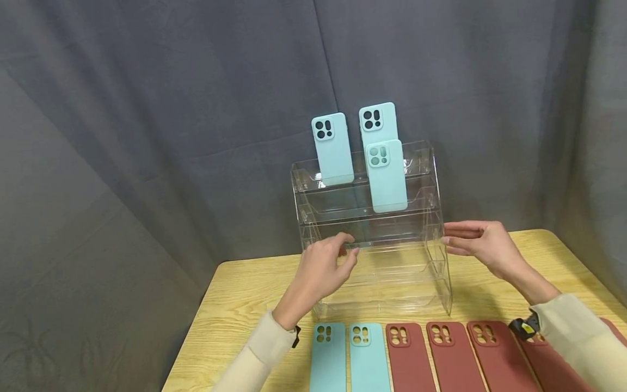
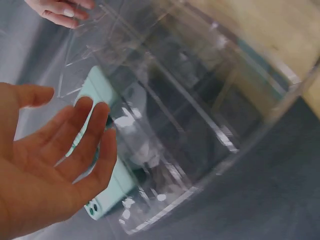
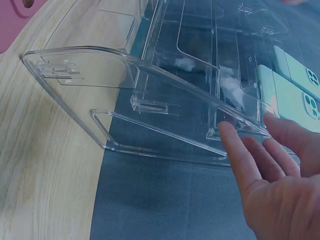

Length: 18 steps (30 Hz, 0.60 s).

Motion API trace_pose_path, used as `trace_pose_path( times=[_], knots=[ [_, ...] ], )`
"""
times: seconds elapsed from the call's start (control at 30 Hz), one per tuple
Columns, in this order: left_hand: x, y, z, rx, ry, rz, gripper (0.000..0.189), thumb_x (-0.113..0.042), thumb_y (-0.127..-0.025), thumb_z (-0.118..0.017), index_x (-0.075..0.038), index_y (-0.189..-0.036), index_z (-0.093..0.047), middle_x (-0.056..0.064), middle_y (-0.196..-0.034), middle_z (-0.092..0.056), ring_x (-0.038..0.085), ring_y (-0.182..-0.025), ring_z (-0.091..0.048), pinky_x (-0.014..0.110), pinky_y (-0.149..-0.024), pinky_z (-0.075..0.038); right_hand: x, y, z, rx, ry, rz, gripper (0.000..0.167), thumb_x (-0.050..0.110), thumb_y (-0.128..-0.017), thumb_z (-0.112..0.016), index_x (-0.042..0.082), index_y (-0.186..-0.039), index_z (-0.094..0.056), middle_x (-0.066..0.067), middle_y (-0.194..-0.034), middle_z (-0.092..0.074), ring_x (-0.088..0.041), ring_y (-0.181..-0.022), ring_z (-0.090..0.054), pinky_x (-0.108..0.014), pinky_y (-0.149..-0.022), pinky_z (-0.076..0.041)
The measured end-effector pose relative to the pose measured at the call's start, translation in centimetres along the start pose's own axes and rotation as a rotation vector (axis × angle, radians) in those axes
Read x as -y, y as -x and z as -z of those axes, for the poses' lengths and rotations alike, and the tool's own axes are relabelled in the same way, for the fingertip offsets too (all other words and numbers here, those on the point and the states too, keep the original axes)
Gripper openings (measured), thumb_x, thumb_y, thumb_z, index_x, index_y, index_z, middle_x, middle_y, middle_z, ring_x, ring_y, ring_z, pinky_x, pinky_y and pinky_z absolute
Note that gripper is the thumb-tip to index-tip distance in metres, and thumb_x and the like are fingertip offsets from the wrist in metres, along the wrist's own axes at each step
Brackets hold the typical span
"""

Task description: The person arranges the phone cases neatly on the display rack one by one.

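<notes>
Fingers [image 1: 339,240] parted, left hand [image 1: 320,267], right hand [image 1: 490,249] | clear rack [image 1: 343,222]: three turquoise cases [image 1: 387,188], upper tiers

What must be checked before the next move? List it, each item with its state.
1. Left hand free of any case: ok, it holds nothing.
2. Clear rack standing on the table: ok.
3. Right hand touching the clear rack's side: cannot tell; its fingers are right by the edge.
4. Racked teal cases with camera cutouts up: ok, all three.
5. Every case racked: not ok; two loose teal cases and several red cases lie in front.
</notes>
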State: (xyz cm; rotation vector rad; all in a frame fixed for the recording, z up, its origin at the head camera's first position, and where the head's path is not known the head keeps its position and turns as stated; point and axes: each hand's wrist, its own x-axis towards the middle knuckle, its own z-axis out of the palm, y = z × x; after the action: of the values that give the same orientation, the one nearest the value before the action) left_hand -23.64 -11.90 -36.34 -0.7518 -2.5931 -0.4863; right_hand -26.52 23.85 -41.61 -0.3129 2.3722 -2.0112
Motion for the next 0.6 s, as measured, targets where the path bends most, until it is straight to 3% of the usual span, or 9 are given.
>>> trace_pose_path(
  times=[0.1,0.17,0.33,0.43,0.6],
  knots=[
    [0.8,1.7,-0.3,0.053,0.04,0.032,0.027,-0.03,-0.105,-0.063,-0.013,-0.123,-0.074,0.002,-0.086,-0.079,0.004,-0.047,-0.05,0.018,-0.047,-0.035,0.0,-0.1,-0.1,0.002,-0.013,-0.007,0.061,0.015,-0.099,-0.075,-0.016,-0.146,-0.051,0.017,-0.107,-0.078,-0.007,-0.099,-0.079,-0.03,-0.087,-0.065],
    [1.3,2.8,-0.8,0.085,0.067,0.061,0.026,-0.029,-0.105,-0.063,-0.013,-0.123,-0.074,0.002,-0.087,-0.081,0.003,-0.045,-0.05,0.018,-0.046,-0.034,-0.1,0.0,-0.1,0.002,-0.003,-0.011,0.062,0.017,-0.099,-0.076,-0.016,-0.145,-0.051,0.016,-0.108,-0.078,-0.007,-0.099,-0.079,-0.029,-0.087,-0.065],
    [2.1,5.1,-2.0,0.139,0.072,0.105,0.026,-0.03,-0.104,-0.066,-0.015,-0.122,-0.075,0.004,-0.098,-0.082,0.013,-0.078,-0.075,0.022,-0.059,-0.053,-0.3,0.0,-0.1,-0.013,0.024,-0.004,0.062,0.019,-0.098,-0.077,-0.016,-0.144,-0.053,0.017,-0.106,-0.079,-0.005,-0.096,-0.079,-0.028,-0.085,-0.065],
    [2.4,6.3,-2.7,0.181,0.058,0.12,0.028,-0.032,-0.103,-0.068,-0.015,-0.123,-0.074,0.006,-0.108,-0.081,0.02,-0.095,-0.077,0.03,-0.071,-0.061,-0.3,0.0,-0.1,-0.024,0.023,0.01,0.059,0.017,-0.098,-0.077,-0.016,-0.142,-0.054,0.017,-0.104,-0.079,-0.002,-0.094,-0.078,-0.028,-0.085,-0.065],
    [2.9,8.2,-3.8,0.249,0.064,0.164,0.032,-0.035,-0.102,-0.07,-0.016,-0.127,-0.073,0.006,-0.121,-0.078,0.023,-0.107,-0.075,0.039,-0.082,-0.064,-0.4,0.0,-0.2,-0.029,0.026,0.016,0.058,0.017,-0.098,-0.077,-0.016,-0.141,-0.055,0.017,-0.105,-0.079,-0.001,-0.094,-0.077,-0.028,-0.085,-0.065]
  ],
)
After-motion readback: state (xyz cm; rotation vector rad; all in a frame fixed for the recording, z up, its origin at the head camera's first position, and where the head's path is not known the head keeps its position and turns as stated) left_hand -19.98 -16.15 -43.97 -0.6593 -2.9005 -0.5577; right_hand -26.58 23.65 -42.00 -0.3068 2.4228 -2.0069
